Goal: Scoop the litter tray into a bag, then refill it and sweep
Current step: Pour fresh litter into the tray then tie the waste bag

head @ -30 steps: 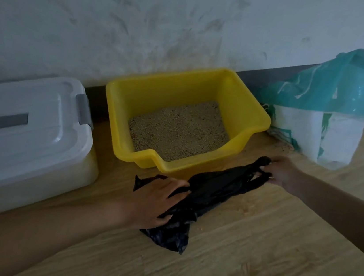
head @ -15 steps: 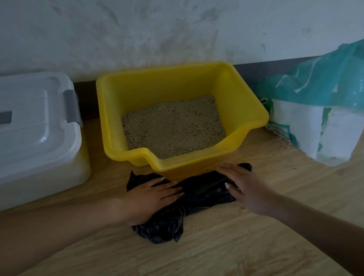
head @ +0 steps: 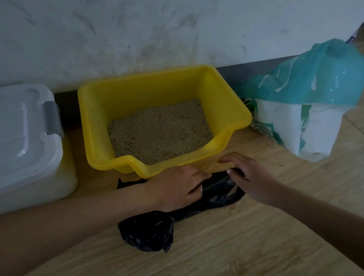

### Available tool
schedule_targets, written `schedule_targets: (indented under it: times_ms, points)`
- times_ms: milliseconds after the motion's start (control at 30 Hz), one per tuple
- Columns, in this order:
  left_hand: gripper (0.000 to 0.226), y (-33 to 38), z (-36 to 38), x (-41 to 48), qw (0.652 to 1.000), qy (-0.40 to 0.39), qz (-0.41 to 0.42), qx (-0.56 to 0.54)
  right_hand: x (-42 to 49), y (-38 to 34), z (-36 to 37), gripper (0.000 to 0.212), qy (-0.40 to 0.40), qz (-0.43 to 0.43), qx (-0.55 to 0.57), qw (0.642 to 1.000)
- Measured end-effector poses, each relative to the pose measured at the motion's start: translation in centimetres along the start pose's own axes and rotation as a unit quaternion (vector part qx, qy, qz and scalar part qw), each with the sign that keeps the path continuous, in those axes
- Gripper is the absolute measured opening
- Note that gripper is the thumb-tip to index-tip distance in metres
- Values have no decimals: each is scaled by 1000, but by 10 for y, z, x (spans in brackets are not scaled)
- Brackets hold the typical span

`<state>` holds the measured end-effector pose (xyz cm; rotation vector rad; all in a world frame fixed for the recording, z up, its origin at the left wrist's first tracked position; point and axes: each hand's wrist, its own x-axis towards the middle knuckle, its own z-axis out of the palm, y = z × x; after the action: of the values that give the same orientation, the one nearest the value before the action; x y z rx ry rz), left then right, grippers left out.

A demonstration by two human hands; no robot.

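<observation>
left edge cuts off the lidded storage box [head: 12,138]; the left hand [head: 174,187] hides the middle of the black bag [head: 148,230]; the right hand's [head: 251,181] grip is unclear.

No legible text, brand, number or sign was found. The teal-and-white sack [head: 298,127] carried green printing on its white lower part, but this was too creased and blurred for any word to be read.
</observation>
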<state>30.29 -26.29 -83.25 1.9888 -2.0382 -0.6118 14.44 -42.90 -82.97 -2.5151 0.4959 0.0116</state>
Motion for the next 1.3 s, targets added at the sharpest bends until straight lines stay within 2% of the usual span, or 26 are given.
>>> schedule_targets:
  times_ms: [233, 367, 500, 633, 733, 800, 867, 933, 1067, 1300]
  points:
    - [31, 18, -28, 41, 992, 96, -50, -63, -23, 2, -30, 28, 143, 48, 65, 987]
    - [24, 36, -43, 65, 993, 86, -56, -63, -27, 13, -49, 24, 219, 60, 64, 972]
    - [19, 61, -55, 98, 987, 133, -62, -65, -26, 26, -69, 21, 314, 75, 103, 941]
    - [15, 87, -57, 127, 969, 197, -74, -127, -29, 47, -92, 15, 401, 93, 135, 901]
    - [28, 105, -51, 139, 954, 235, -70, -176, -24, 67, -114, 23, 432, 139, 142, 880]
    - [38, 111, -45, 142, 946, 254, -68, -189, -13, 81, -127, 31, 412, 197, 147, 878]
    - [42, 115, -36, 151, 947, 255, -55, -186, -2, 97, -136, 23, 376, 248, 148, 880]
    - [42, 115, -28, 159, 954, 250, -44, -158, 7, 105, -135, 18, 316, 287, 100, 899]
    - [41, 118, -23, 181, 956, 258, -56, -127, 14, 100, -129, 29, 174, 339, 47, 923]
    - [34, 131, -19, 204, 954, 272, -102, -76, 22, 92, -125, 32, 97, 384, 59, 916]
